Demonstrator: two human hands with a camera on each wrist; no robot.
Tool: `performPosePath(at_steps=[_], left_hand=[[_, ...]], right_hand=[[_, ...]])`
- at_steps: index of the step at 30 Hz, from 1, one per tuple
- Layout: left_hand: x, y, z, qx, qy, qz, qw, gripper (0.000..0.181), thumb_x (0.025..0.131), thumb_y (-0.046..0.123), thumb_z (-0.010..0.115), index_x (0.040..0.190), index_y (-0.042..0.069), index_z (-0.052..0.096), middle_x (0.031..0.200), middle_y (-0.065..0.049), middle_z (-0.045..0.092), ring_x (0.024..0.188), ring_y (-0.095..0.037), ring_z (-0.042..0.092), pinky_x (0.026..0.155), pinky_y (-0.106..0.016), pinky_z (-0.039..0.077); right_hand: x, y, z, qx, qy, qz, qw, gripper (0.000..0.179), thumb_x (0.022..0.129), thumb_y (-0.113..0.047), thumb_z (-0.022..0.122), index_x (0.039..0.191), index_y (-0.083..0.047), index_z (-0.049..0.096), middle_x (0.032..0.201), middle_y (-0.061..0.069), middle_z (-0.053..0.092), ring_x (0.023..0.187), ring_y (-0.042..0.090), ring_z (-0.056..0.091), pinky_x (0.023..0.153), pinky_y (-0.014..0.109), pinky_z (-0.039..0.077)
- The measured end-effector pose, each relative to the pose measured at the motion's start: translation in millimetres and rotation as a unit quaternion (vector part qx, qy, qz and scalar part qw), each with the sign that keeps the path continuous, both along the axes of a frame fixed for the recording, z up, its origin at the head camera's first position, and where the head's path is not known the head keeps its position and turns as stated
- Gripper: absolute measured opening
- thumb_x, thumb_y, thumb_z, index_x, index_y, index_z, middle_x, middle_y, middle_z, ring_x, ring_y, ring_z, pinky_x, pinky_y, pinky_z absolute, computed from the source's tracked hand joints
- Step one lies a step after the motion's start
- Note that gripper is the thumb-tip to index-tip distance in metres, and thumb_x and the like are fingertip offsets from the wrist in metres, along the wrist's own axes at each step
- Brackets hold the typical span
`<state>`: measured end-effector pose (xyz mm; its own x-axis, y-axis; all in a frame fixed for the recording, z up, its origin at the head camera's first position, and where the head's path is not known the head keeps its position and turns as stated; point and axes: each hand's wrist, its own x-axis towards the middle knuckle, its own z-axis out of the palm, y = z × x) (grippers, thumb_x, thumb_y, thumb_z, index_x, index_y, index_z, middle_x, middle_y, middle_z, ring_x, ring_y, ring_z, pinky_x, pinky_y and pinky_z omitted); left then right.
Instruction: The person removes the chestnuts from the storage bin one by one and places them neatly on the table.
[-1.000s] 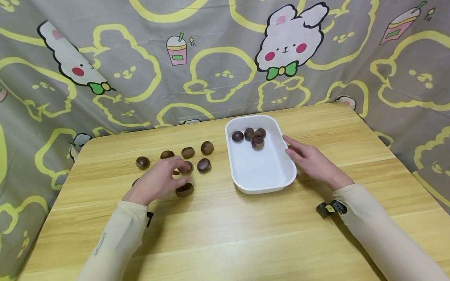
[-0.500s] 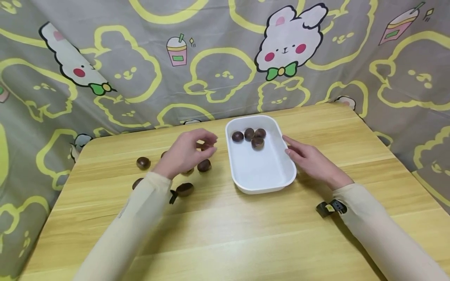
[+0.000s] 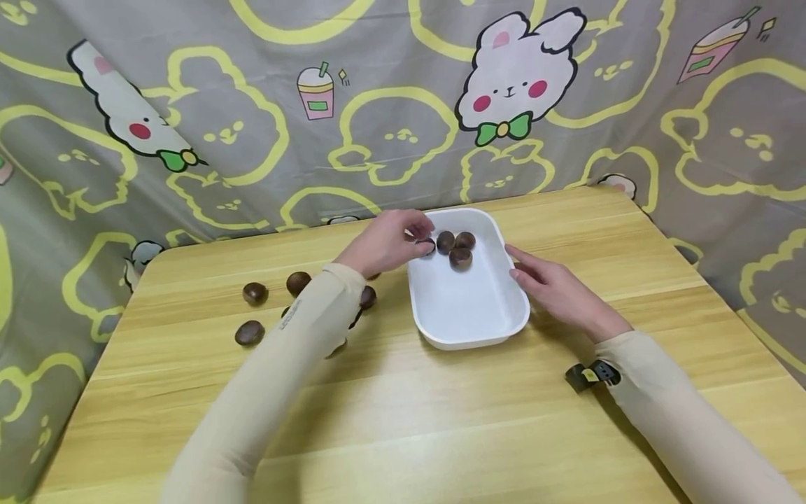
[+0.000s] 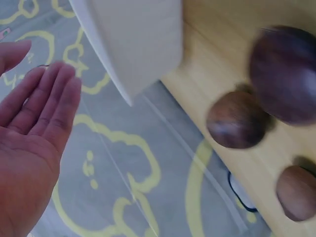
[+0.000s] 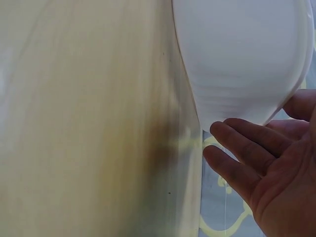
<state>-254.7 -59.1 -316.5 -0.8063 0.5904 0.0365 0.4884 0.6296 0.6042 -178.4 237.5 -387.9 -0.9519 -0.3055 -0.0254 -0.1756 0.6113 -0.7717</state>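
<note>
The counter (image 3: 403,420) is carrying a white tray (image 3: 469,301). The right hand (image 3: 557,287) is resting straight fingers against its side; the left hand (image 3: 387,245) is hovering over it, thumb and fingers apart. Chestnuts (image 3: 461,258) are lying inside and beside it.

The left arm (image 3: 277,371) reaches forward and across, with the left hand (image 3: 392,241) at its end, a bit farther out than the right hand (image 3: 560,290). On the left, the fingers (image 4: 52,103) are long and close together, and the thumb (image 4: 15,54) sticks out with a gap. The right arm (image 3: 686,413) slants in from the other side. That hand's fingers are nearly straight and a little spread, pointing toward the left hand.
</note>
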Motion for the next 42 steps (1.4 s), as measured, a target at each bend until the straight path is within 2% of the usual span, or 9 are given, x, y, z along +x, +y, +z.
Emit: performPosePath(at_steps=[7, 11, 16, 19, 22, 26, 30, 35, 42], left_hand=[[-18.4, 35.3, 10.5, -0.086, 0.003, -0.015, 0.9961, 0.029, 0.091, 0.02, 0.071, 0.115, 0.004, 0.066, 0.11, -0.008, 0.066, 0.1, -0.016, 0.058, 0.089, -0.026, 0.045], [-25.3, 54.3, 14.0, -0.153, 0.013, -0.036, 0.9875, 0.032, 0.089, 0.019, 0.071, 0.116, 0.003, 0.067, 0.109, -0.007, 0.064, 0.1, -0.018, 0.056, 0.089, -0.026, 0.044], [-28.1, 77.0, 16.2, -0.211, -0.005, -0.037, 0.9768, 0.029, 0.088, 0.016, 0.072, 0.113, 0.003, 0.067, 0.104, -0.006, 0.063, 0.091, -0.018, 0.056, 0.081, -0.027, 0.045], [-26.5, 87.4, 12.6, -0.246, -0.014, -0.048, 0.9679, 0.016, 0.088, 0.012, 0.07, 0.102, 0.005, 0.068, 0.092, -0.004, 0.064, 0.08, -0.016, 0.056, 0.07, -0.026, 0.045], [-23.1, 94.2, 5.4, -0.286, -0.006, -0.068, 0.9557, 0.002, 0.087, 0.007, 0.067, 0.088, 0.009, 0.065, 0.078, -0.002, 0.062, 0.069, -0.014, 0.053, 0.06, -0.025, 0.042], [-19.0, 97.6, -6.0, -0.319, 0.018, -0.073, 0.9447, 0.007, 0.087, 0.006, 0.063, 0.082, 0.012, 0.062, 0.074, -0.001, 0.057, 0.066, -0.014, 0.05, 0.058, -0.024, 0.039], [-16.9, 95.7, -13.8, -0.317, 0.031, -0.064, 0.9456, 0.008, 0.089, 0.008, 0.063, 0.083, 0.012, 0.065, 0.076, -0.001, 0.06, 0.068, -0.016, 0.052, 0.06, -0.025, 0.042], [-16.6, 95.3, -19.1, -0.306, 0.018, -0.057, 0.9502, 0.009, 0.088, 0.007, 0.066, 0.082, 0.011, 0.061, 0.077, -0.003, 0.06, 0.069, -0.017, 0.054, 0.062, -0.027, 0.044], [-15.0, 96.6, -21.9, -0.311, 0.012, -0.051, 0.9489, 0.006, 0.088, 0.008, 0.066, 0.087, 0.01, 0.061, 0.083, -0.004, 0.06, 0.075, -0.019, 0.056, 0.066, -0.029, 0.047]], right_hand=[[-0.7, 0.5, 0.0, 0.003, 0.0, 0.001, 1.0, 0.057, 0.106, -0.037, 0.043, 0.155, -0.012, 0.027, 0.152, 0.017, 0.034, 0.138, 0.034, 0.033, 0.11, 0.051, 0.028], [-1.0, 0.9, -0.3, 0.003, 0.0, 0.003, 1.0, 0.058, 0.105, -0.038, 0.043, 0.155, -0.013, 0.027, 0.153, 0.017, 0.034, 0.139, 0.034, 0.032, 0.111, 0.051, 0.027], [-0.8, 1.5, 0.4, 0.004, 0.0, 0.001, 1.0, 0.058, 0.105, -0.038, 0.043, 0.155, -0.014, 0.027, 0.152, 0.018, 0.035, 0.138, 0.034, 0.033, 0.11, 0.052, 0.027], [-1.1, 1.6, 0.7, 0.003, -0.001, 0.002, 1.0, 0.058, 0.105, -0.038, 0.043, 0.155, -0.015, 0.027, 0.151, 0.019, 0.036, 0.137, 0.033, 0.035, 0.11, 0.052, 0.029], [-1.5, 1.4, 0.3, 0.001, -0.001, 0.004, 1.0, 0.057, 0.105, -0.038, 0.044, 0.155, -0.015, 0.028, 0.151, 0.018, 0.037, 0.136, 0.032, 0.036, 0.109, 0.051, 0.03], [-1.1, 0.4, -0.9, -0.007, -0.001, 0.007, 1.0, 0.057, 0.105, -0.036, 0.044, 0.155, -0.013, 0.028, 0.15, 0.018, 0.038, 0.135, 0.03, 0.038, 0.109, 0.051, 0.031], [-0.5, -1.5, -0.4, -0.007, -0.002, 0.006, 1.0, 0.057, 0.105, -0.036, 0.044, 0.155, -0.013, 0.029, 0.15, 0.018, 0.038, 0.134, 0.031, 0.038, 0.109, 0.051, 0.03], [-0.3, -1.5, 0.6, -0.005, -0.002, 0.004, 1.0, 0.056, 0.106, -0.035, 0.044, 0.155, -0.014, 0.029, 0.15, 0.018, 0.039, 0.134, 0.031, 0.038, 0.109, 0.05, 0.03], [0.3, 0.2, 1.7, -0.003, -0.004, 0.001, 1.0, 0.057, 0.105, -0.036, 0.044, 0.155, -0.013, 0.028, 0.15, 0.018, 0.039, 0.134, 0.03, 0.038, 0.109, 0.05, 0.03]])
